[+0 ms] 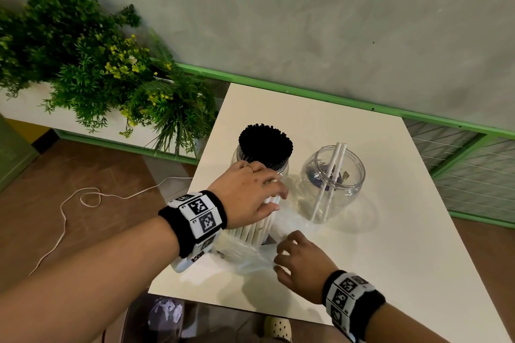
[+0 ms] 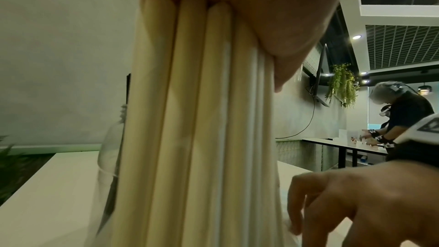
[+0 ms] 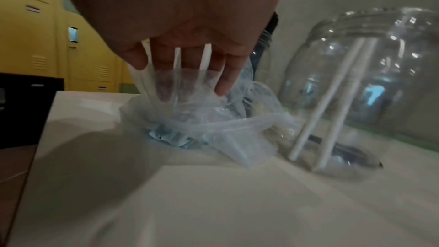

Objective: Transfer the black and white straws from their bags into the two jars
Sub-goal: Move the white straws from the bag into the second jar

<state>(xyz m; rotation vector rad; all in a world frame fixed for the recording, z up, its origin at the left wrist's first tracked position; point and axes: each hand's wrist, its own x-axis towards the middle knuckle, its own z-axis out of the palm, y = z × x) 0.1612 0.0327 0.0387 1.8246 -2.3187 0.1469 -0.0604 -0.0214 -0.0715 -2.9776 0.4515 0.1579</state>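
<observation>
Left hand: the left hand (image 1: 248, 192) is curled round the top of a bundle of white straws (image 1: 255, 227); its grip is closed on them, thumb on the near side, fingers wrapped over the far side

White straws: the bundle stands nearly upright on the surface (image 1: 376, 245), long axis running from the surface up into the palm, leaning slightly away from the person; in the left wrist view the straws (image 2: 190, 119) fill the middle of the frame, pressed side by side under the palm

Bag: a clear plastic bag (image 1: 245, 255) is gathered loosely round the foot of the bundle, crumpled on the surface

Right hand: the right hand (image 1: 299, 259) is at the bag's near right edge, fingers bent down onto the film; the right wrist view shows the fingers (image 3: 166, 74) partly behind the plastic (image 3: 202, 119), so this grip looks like a pinch on the bag

Empty jar: the clear jar (image 1: 333, 181) stands just right of the bundle and beyond the right hand, mouth up, with only two white straws (image 1: 328, 184) leaning inside

Full jar: the other jar (image 1: 262, 159), packed with black straws (image 1: 264, 145), stands directly behind the left hand

Key relation: the bundle is already vertical, matching the open jar mouth, which lies to the right of the left hand's grip; the left hand is the one holding the straws and is near the jar

Likely next move: lift the bundle clear of the bag while the right hand holds the film down, then carry it right and lower it into the jar
</observation>
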